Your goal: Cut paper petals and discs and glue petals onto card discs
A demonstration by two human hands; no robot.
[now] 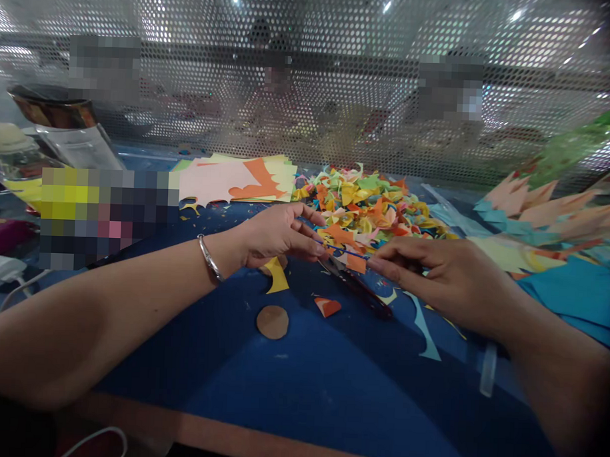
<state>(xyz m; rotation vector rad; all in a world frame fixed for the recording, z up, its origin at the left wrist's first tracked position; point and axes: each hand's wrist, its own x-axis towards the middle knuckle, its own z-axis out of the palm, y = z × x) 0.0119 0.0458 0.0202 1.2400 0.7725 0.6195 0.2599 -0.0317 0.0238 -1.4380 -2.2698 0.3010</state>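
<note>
A thin blue strip (351,251) is stretched between my two hands, above the table. My left hand (282,234), with a silver bangle at its wrist, pinches one end between thumb and fingers. From the other side, the closed fingertips of my right hand (428,265) grip the opposite end. Just below the strip, scissors (365,294) with dark handles lie on the blue table, their blades partly hidden by paper. Orange paper scraps (354,262) show right behind the strip. A yellow scrap (278,277) lies under my left hand.
A heap of coloured paper scraps (366,197) rises behind my hands. Paper sheets (211,178) are stacked back left; folded pointed pieces (531,203) and blue sheets (577,295) sit right. A brown disc (272,322) lies in front. A perforated metal screen (329,116) closes the back.
</note>
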